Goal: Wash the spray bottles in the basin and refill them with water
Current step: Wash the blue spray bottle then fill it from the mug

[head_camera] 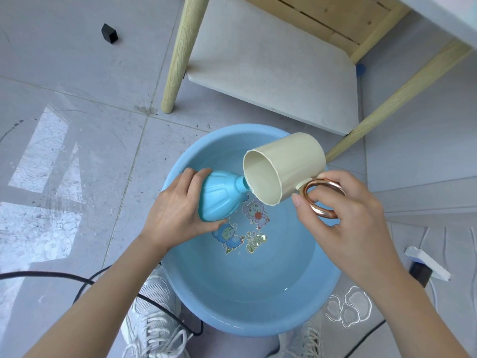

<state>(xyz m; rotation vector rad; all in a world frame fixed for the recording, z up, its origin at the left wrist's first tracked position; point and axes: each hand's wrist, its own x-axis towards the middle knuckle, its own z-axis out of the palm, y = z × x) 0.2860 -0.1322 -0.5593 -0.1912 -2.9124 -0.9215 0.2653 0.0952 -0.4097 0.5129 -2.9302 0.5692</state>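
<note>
Grips a capless light-blue ribbed plastic spray bottle [219, 197] at frame centre with the left hand [175, 210], fingers and thumb curled round its base, neck tilted right. Grips the copper-coloured ring handle [322, 200] of a cream cylindrical mug [284, 164] with the right hand [340, 218], mug tipped, rim at the bottle's mouth. Holds both over a round light-blue plastic basin [258, 324] of shallow water, lower centre, cartoon stickers [240, 228] on its bottom.
</note>
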